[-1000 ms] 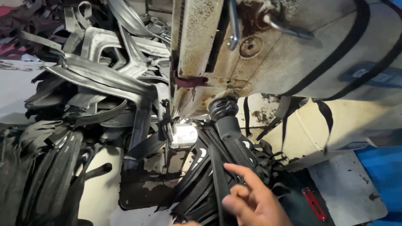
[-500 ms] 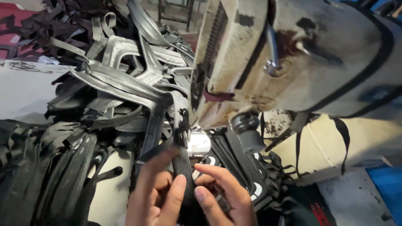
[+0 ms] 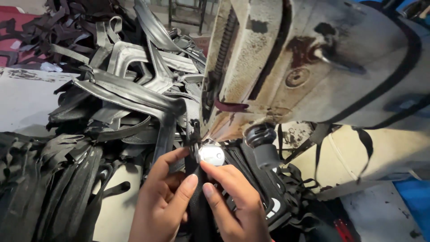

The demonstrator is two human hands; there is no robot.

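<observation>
Both hands on black strap (image 3: 197, 206) under the sewing machine (image 3: 313, 67), lower centre of frame.

My left hand (image 3: 163, 201) has its grip pinched shut on the strap's left edge; my right hand (image 3: 233, 201) has its grip closed on the strap just below the shiny presser foot (image 3: 210, 154). Pile of black straps (image 3: 112, 103) fills the left of frame on the bench (image 3: 22, 98).
</observation>
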